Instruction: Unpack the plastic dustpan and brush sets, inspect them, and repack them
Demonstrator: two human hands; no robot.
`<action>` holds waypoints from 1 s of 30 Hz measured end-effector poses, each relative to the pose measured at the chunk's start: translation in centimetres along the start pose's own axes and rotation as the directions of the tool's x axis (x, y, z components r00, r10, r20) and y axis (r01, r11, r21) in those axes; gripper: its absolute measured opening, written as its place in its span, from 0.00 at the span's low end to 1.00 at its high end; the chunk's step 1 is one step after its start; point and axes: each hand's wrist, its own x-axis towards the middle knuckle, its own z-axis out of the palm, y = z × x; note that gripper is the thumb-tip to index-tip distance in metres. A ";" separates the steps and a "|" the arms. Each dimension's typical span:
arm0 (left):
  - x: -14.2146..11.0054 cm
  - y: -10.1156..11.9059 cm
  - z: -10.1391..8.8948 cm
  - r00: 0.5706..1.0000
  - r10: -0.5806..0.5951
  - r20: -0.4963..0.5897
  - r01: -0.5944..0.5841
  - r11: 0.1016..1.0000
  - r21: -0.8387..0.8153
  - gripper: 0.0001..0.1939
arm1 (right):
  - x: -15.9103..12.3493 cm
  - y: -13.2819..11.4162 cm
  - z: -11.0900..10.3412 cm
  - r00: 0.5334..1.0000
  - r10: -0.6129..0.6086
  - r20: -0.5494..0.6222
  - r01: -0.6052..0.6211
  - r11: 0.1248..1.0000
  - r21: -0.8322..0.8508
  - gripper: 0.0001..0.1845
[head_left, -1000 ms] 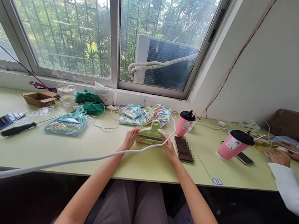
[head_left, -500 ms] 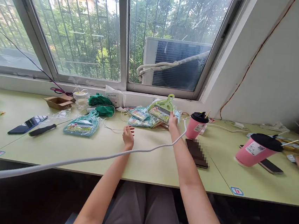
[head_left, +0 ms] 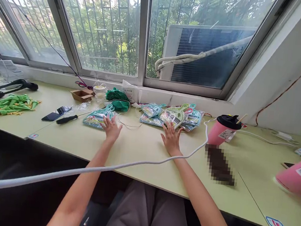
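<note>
My left hand (head_left: 111, 128) is open with fingers spread, its fingertips at the edge of a stack of teal packaged dustpan sets (head_left: 98, 117). My right hand (head_left: 171, 138) is open and empty, hovering just below a second pile of packaged dustpan sets (head_left: 172, 115) by the window sill. A light green dustpan set (head_left: 176, 114) lies on top of that pile. A white cable (head_left: 145, 162) crosses over both my forearms.
A pink cup with a black lid (head_left: 222, 129) and a dark phone (head_left: 218, 165) lie to the right; another pink cup (head_left: 297, 175) is at the far right. To the left are a black-handled screwdriver (head_left: 66, 119), a phone (head_left: 51, 116), a small cardboard box (head_left: 82, 94) and green items (head_left: 6, 104).
My right hand set the green dustpan set on the right pile, let go and drew back. My left hand moved left to the teal stack. The view turned left.
</note>
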 end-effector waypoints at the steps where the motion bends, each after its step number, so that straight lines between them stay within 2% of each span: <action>1: 1.1 -1.9 -0.8 0.998 -0.045 0.036 0.041 0.996 0.082 0.31 | 0.1 0.0 0.0 1.000 0.005 0.008 -0.005 1.000 0.007 0.28; 2: 2.0 -3.6 -1.5 0.990 -0.086 0.107 0.070 0.987 0.145 0.31 | 0.2 0.1 0.0 1.000 0.007 0.018 -0.008 1.000 0.018 0.28; 4: 3.1 -5.9 -2.4 0.968 -0.078 0.237 0.027 0.977 0.213 0.28 | 0.3 0.1 0.0 0.999 0.007 0.045 -0.009 0.999 0.043 0.26; 6: 3.3 -7.0 -2.6 0.960 -0.045 0.278 -0.032 0.963 0.267 0.23 | 0.2 0.0 0.0 0.998 0.006 0.070 -0.011 0.998 0.068 0.24; 9: 2.7 -7.0 -3.0 0.958 -0.035 0.284 -0.066 0.939 0.336 0.20 | -0.3 -0.2 -0.4 0.995 -0.005 0.100 -0.005 0.995 0.098 0.22; 11: 2.3 -6.6 -3.8 0.964 -0.046 0.263 -0.056 0.928 0.368 0.20 | -0.5 -0.5 -0.7 0.994 -0.016 0.112 0.002 0.993 0.121 0.20; 13: 2.1 -5.6 -5.0 0.982 -0.019 0.187 -0.052 0.928 0.368 0.21 | -0.5 -0.8 -1.2 0.994 -0.017 0.109 -0.001 0.986 0.166 0.19; 16: 1.1 -2.5 -6.3 0.993 0.115 0.019 -0.116 0.964 0.240 0.21 | -0.3 -1.4 -1.6 0.995 0.065 0.082 -0.089 0.936 0.340 0.17; 18: -0.8 0.8 -6.0 0.981 0.193 -0.012 -0.191 0.979 0.075 0.21 | -0.2 -1.9 -1.6 0.969 0.197 0.150 -0.247 0.801 0.545 0.19; 19: -2.2 2.7 -5.4 0.973 0.229 0.019 -0.229 0.973 -0.029 0.19 | -0.2 -2.2 -1.5 0.935 0.265 0.236 -0.355 0.677 0.645 0.22; 21: -5.9 6.8 -3.3 0.938 0.339 0.074 -0.307 0.910 -0.278 0.15 | -0.2 -2.4 -1.4 0.824 0.330 0.460 -0.558 0.336 0.759 0.30; 22: -7.9 8.8 -2.0 0.907 0.410 0.096 -0.347 0.856 -0.383 0.14 | -0.3 -2.4 -1.4 0.768 0.321 0.554 -0.623 0.173 0.763 0.32; 23: -9.9 10.7 -0.7 0.869 0.482 0.108 -0.382 0.794 -0.473 0.13 | -0.3 -2.2 -1.4 0.728 0.303 0.615 -0.658 0.053 0.751 0.33; 24: -11.7 12.4 0.5 0.833 0.542 0.113 -0.401 0.732 -0.551 0.13 | -0.4 -1.8 -1.6 0.705 0.296 0.644 -0.671 -0.016 0.742 0.32; 25: -13.1 13.7 1.4 0.799 0.589 0.120 -0.410 0.681 -0.607 0.13 | -0.5 -1.3 -1.8 0.696 0.302 0.651 -0.673 -0.043 0.739 0.31; 27: -14.4 15.6 2.3 0.723 0.673 0.153 -0.426 0.610 -0.668 0.14 | -0.6 -0.1 -2.3 0.703 0.338 0.626 -0.653 -0.043 0.756 0.29; 28: -14.1 16.1 2.4 0.713 0.683 0.155 -0.415 0.590 -0.693 0.15 | -0.5 0.5 -2.7 0.718 0.347 0.604 -0.630 -0.045 0.775 0.29; 29: -13.2 16.2 2.2 0.730 0.668 0.144 -0.389 0.580 -0.716 0.16 | -0.5 1.2 -3.1 0.740 0.342 0.579 -0.599 -0.057 0.799 0.30; 30: -11.8 16.2 2.0 0.784 0.611 0.113 -0.345 0.579 -0.739 0.16 | -0.4 1.8 -3.4 0.768 0.324 0.552 -0.561 -0.073 0.824 0.31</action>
